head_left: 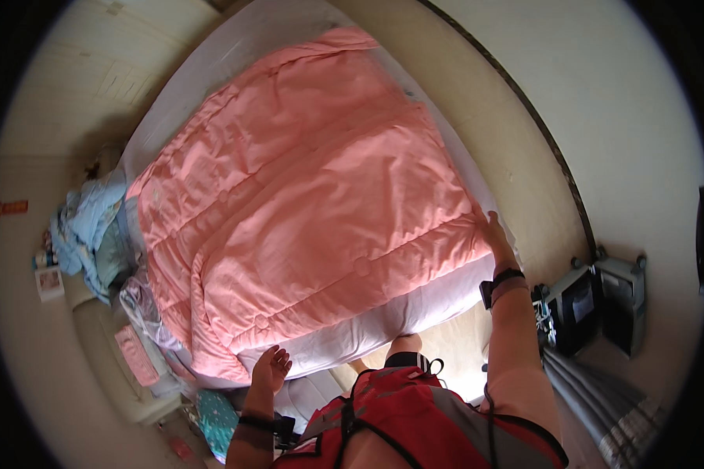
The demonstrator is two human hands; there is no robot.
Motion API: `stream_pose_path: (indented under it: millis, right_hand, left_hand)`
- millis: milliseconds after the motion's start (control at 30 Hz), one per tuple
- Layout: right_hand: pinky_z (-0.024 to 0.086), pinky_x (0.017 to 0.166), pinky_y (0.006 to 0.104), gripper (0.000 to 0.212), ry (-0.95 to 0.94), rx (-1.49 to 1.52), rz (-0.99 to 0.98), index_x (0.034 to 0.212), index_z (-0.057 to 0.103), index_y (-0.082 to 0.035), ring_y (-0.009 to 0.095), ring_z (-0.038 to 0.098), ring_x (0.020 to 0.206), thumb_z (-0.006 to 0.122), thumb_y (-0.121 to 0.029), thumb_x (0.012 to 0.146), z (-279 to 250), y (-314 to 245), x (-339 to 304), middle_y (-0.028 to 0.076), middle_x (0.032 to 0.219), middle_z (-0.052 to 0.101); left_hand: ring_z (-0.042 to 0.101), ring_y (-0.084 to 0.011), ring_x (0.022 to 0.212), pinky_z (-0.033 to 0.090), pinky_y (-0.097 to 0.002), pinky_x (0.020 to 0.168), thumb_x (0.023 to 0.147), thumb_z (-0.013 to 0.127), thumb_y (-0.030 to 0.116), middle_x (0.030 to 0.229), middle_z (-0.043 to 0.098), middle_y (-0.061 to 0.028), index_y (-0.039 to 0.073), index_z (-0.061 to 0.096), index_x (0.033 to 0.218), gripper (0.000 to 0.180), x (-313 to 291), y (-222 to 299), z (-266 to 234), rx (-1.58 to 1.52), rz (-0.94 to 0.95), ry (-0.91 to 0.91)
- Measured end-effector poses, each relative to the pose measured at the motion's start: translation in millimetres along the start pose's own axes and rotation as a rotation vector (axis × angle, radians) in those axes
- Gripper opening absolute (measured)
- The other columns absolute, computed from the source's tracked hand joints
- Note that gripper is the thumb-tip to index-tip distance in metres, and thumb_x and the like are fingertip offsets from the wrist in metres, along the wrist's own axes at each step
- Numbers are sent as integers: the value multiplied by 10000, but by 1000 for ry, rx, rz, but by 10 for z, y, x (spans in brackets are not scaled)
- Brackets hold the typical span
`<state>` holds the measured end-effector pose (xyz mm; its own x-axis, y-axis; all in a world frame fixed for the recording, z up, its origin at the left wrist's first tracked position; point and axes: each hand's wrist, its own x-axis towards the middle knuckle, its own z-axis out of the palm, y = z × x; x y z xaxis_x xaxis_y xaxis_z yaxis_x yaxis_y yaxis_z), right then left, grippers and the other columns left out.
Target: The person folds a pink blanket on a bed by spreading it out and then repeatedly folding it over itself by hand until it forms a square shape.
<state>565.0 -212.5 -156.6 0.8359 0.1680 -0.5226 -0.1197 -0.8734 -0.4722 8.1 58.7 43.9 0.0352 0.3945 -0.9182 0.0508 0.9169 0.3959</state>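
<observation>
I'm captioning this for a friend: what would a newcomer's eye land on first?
The big pink quilt on the bed, filling the middle. Next, the right hand at its right corner and the left hand by its near edge. Blue cloth heaped at left also stands out.

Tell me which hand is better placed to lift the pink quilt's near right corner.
Probably the right hand: it is right at that corner of the pink quilt, while the left hand is over by the near left side.
</observation>
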Motion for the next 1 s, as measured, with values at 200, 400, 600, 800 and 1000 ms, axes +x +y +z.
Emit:
stream_pose_path:
  millis: [200, 400, 600, 800, 1000]
  right_hand:
    - [421, 795, 496, 572, -160, -317, -262, 1121, 427, -111, 432, 530, 910, 369, -581, 800, 60, -60, -133, 222, 986, 570]
    - [488, 686, 455, 429, 1, -614, -30, 952, 531, -86, 338, 603, 836, 528, -464, 749, -621, 69, -103, 151, 901, 620]
    - [354, 833, 620, 869, -85, -626, 87, 1359, 56, -270, 422, 386, 1126, 629, -229, 707, -284, -72, -312, 197, 1280, 326]
    - [208, 929, 647, 764, -82, -836, -137, 1334, 231, -187, 410, 158, 1268, 611, -356, 693, 141, -252, -1057, 188, 1399, 111]
    - [422, 862, 384, 580, -367, -502, -460, 1060, 545, -16, 338, 523, 995, 680, -383, 632, 606, 101, -752, 221, 1018, 563]
  left_hand:
    - [550, -208, 786, 467, -368, 723, 827, 520, 169, 856, 565, -69, 78, 506, 994, 191, 36, -29, -98, -44, 2, -10]
    - [543, -195, 800, 454, -357, 745, 841, 513, 187, 876, 557, -65, 84, 496, 989, 181, -155, 68, -18, -28, 48, -1]
    - [553, -202, 821, 463, -364, 745, 851, 498, 188, 885, 565, -67, 81, 490, 1009, 191, -110, -102, -229, -107, 75, 24]
    - [552, -203, 822, 463, -365, 741, 841, 507, 190, 900, 560, -71, 81, 491, 1018, 209, -184, -232, -429, -215, 44, 93]
    - [548, -204, 801, 455, -359, 717, 839, 508, 192, 887, 555, -71, 72, 497, 1004, 204, -53, -215, -479, -345, 87, 46]
